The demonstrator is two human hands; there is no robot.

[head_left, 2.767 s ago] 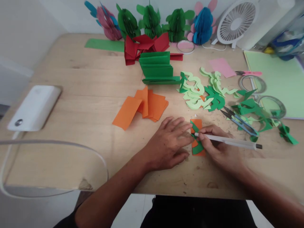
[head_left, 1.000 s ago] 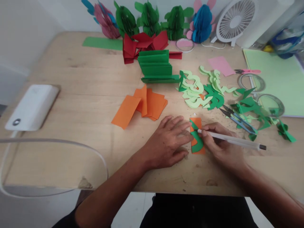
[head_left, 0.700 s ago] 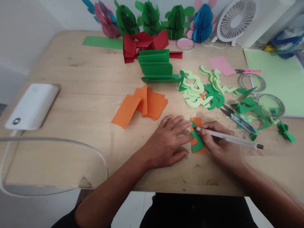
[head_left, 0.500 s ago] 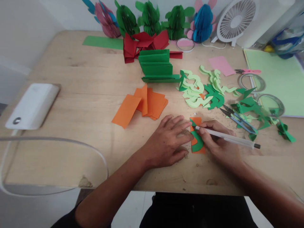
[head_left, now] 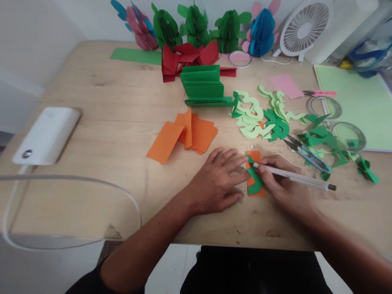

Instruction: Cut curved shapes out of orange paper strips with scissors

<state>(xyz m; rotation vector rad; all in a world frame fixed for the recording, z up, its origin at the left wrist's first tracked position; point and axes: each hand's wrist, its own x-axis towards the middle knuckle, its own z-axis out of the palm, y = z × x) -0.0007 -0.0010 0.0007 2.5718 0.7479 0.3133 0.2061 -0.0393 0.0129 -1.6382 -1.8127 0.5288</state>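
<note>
A small orange paper piece (head_left: 257, 193) lies on the table, with a curved green paper cutout (head_left: 256, 186) on top of it. My left hand (head_left: 219, 181) rests flat with fingers spread, its fingertips on the left edge of the cutout and the orange paper. In my right hand (head_left: 286, 183) is a white pen (head_left: 297, 177), gripped near its tip, which meets the upper part of the cutout. More folded orange papers (head_left: 186, 132) lie beyond my left hand. Blue-handled thread snips (head_left: 308, 153) lie past my right hand.
Pale green cutouts (head_left: 249, 107) and green scraps (head_left: 327, 139) lie beyond my hands. Folded green paper (head_left: 203, 86) and red paper (head_left: 190, 57) sit farther back. Tape rolls (head_left: 349, 134) are at right, a fan (head_left: 306, 30) behind, and a white power bank (head_left: 45, 134) with cable at left.
The whole view has shifted slightly. Both hands, the pen and the cutout keep nearly the same places relative to each other.
</note>
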